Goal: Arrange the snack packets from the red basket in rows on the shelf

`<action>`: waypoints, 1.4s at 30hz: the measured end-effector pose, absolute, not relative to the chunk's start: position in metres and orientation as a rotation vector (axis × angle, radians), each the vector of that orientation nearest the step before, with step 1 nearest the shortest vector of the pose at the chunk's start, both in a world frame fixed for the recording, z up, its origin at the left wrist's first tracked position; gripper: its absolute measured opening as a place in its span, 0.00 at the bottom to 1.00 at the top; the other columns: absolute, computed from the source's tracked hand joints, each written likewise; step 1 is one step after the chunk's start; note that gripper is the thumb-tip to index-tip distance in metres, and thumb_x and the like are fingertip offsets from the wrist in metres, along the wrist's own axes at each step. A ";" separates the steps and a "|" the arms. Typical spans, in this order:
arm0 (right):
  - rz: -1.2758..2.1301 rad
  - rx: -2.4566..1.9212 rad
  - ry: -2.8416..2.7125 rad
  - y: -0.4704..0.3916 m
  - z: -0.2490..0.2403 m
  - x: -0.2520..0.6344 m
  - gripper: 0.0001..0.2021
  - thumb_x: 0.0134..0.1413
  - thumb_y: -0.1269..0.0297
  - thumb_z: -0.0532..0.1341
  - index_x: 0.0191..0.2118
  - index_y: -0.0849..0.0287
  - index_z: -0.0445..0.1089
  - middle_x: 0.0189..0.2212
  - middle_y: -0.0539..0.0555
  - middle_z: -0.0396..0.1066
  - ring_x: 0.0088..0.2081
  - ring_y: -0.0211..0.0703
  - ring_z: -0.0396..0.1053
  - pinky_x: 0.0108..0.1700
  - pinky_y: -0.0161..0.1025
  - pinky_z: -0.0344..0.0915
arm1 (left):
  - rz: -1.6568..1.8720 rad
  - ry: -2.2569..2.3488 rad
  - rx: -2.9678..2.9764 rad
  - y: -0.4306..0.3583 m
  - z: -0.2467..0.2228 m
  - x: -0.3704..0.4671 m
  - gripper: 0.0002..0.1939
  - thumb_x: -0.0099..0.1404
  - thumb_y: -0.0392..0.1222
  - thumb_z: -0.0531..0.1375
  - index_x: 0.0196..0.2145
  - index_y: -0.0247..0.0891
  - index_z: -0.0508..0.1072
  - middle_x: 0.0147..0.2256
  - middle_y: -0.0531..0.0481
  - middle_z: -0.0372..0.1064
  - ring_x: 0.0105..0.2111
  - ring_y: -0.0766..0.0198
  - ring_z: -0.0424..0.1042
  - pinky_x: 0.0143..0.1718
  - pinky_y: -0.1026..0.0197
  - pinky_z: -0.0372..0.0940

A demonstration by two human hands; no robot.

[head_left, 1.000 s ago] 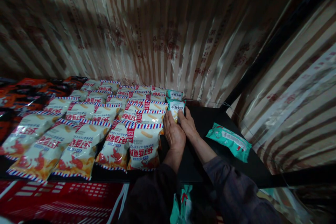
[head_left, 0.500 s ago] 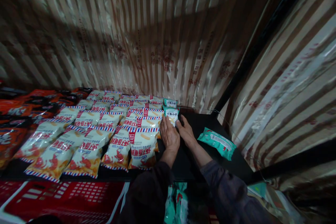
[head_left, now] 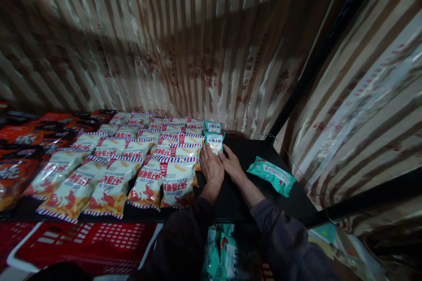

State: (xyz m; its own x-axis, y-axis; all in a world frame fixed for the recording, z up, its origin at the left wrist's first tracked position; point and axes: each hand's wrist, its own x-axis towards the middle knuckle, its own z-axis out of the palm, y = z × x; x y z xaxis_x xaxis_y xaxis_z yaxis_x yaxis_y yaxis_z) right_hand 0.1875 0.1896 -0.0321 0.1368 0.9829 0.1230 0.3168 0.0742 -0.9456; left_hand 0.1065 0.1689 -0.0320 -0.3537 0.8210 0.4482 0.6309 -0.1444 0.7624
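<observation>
A teal-and-white snack bag stands upright near the back of the black shelf, in front of a similar teal bag. My left hand is on its left side, fingers stretched forward along it. From the right, my right hand presses on its lower side, the thumb near the left hand. The bag is held between both hands, which hide its lower part. Just left of my left hand, a white snack bag with a red-and-blue striped edge stands in a row. Another teal snack bag lies on its own to the right.
Several white snack bags fill the shelf leftward, then orange-and-black bags. Below are a red basket and teal bags. A striped curtain hangs behind. A black post rises at the right beside a thin wire.
Both hands stay at the teal bag, the right hand a little closer to the left one. The view has shifted slightly.
</observation>
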 end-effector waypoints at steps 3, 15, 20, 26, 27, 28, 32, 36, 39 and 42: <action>0.853 -1.371 -1.375 0.187 -0.032 0.185 0.25 0.58 0.58 0.58 0.61 0.54 0.62 0.57 0.53 0.69 0.56 0.45 0.68 0.61 0.47 0.60 | 1.511 1.900 1.646 0.169 -0.032 0.106 0.27 0.66 0.33 0.48 0.62 0.26 0.59 0.63 0.31 0.56 0.65 0.51 0.55 0.65 0.46 0.52; 0.806 -1.406 -1.385 0.186 -0.029 0.177 0.28 0.57 0.60 0.57 0.63 0.55 0.59 0.59 0.55 0.67 0.58 0.47 0.66 0.61 0.48 0.59 | 1.546 1.851 1.563 0.174 -0.038 0.104 0.27 0.65 0.31 0.48 0.62 0.30 0.59 0.62 0.35 0.58 0.64 0.54 0.56 0.65 0.50 0.54; 0.783 -1.433 -1.408 0.187 -0.032 0.178 0.28 0.57 0.61 0.56 0.63 0.56 0.58 0.58 0.56 0.67 0.57 0.48 0.67 0.61 0.49 0.60 | 1.535 1.834 1.587 0.174 -0.041 0.104 0.26 0.66 0.32 0.49 0.62 0.28 0.60 0.62 0.33 0.58 0.64 0.53 0.56 0.65 0.48 0.52; 0.793 -1.465 -1.410 0.189 -0.033 0.179 0.29 0.57 0.60 0.57 0.64 0.54 0.57 0.58 0.55 0.68 0.57 0.48 0.67 0.61 0.49 0.60 | 1.532 1.843 1.571 0.174 -0.038 0.104 0.26 0.65 0.31 0.49 0.61 0.27 0.61 0.61 0.33 0.61 0.63 0.53 0.58 0.65 0.49 0.53; 0.793 -1.471 -1.409 0.189 -0.033 0.179 0.29 0.57 0.60 0.57 0.64 0.54 0.57 0.58 0.55 0.67 0.57 0.48 0.67 0.61 0.50 0.59 | 1.531 1.843 1.566 0.173 -0.037 0.104 0.26 0.65 0.32 0.49 0.61 0.27 0.61 0.61 0.33 0.61 0.63 0.53 0.58 0.65 0.49 0.53; 0.795 -1.472 -1.409 0.189 -0.033 0.179 0.29 0.57 0.60 0.57 0.64 0.54 0.57 0.59 0.56 0.67 0.58 0.48 0.67 0.61 0.50 0.59 | 1.531 1.842 1.561 0.172 -0.036 0.104 0.26 0.65 0.33 0.50 0.61 0.26 0.61 0.61 0.32 0.61 0.63 0.53 0.58 0.65 0.49 0.53; 0.812 -1.467 -1.400 0.188 -0.031 0.179 0.29 0.56 0.59 0.57 0.64 0.55 0.57 0.59 0.56 0.67 0.58 0.48 0.67 0.61 0.49 0.59 | 1.552 1.837 1.534 0.170 -0.034 0.104 0.26 0.65 0.34 0.50 0.61 0.27 0.62 0.61 0.33 0.60 0.64 0.53 0.57 0.65 0.49 0.53; 0.812 -1.470 -1.381 0.187 -0.030 0.178 0.29 0.56 0.59 0.58 0.63 0.54 0.58 0.58 0.55 0.68 0.57 0.48 0.67 0.60 0.49 0.61 | 1.584 1.832 1.489 0.170 -0.034 0.104 0.26 0.65 0.34 0.51 0.61 0.30 0.62 0.61 0.35 0.61 0.63 0.53 0.58 0.65 0.48 0.53; 0.801 -1.478 -1.390 0.187 -0.030 0.179 0.29 0.56 0.59 0.58 0.63 0.54 0.59 0.57 0.55 0.69 0.57 0.48 0.68 0.60 0.49 0.61 | 1.597 1.834 1.445 0.170 -0.033 0.104 0.26 0.64 0.33 0.50 0.60 0.32 0.64 0.60 0.36 0.62 0.63 0.54 0.58 0.64 0.49 0.54; 0.794 -1.492 -1.410 0.188 -0.031 0.180 0.29 0.56 0.59 0.58 0.63 0.54 0.59 0.57 0.55 0.69 0.56 0.49 0.68 0.60 0.49 0.61 | 1.612 1.830 1.422 0.169 -0.032 0.104 0.27 0.63 0.31 0.49 0.60 0.32 0.64 0.61 0.37 0.61 0.63 0.54 0.57 0.64 0.51 0.55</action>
State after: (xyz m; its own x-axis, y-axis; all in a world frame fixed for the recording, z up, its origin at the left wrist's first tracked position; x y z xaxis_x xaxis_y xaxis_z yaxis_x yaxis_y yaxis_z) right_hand 0.1804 0.1880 -0.0313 0.1407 0.9816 0.1292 0.3990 0.0632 -0.9148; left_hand 0.1037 0.1691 -0.0320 -0.4546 0.8158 0.3576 0.4577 -0.1304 0.8795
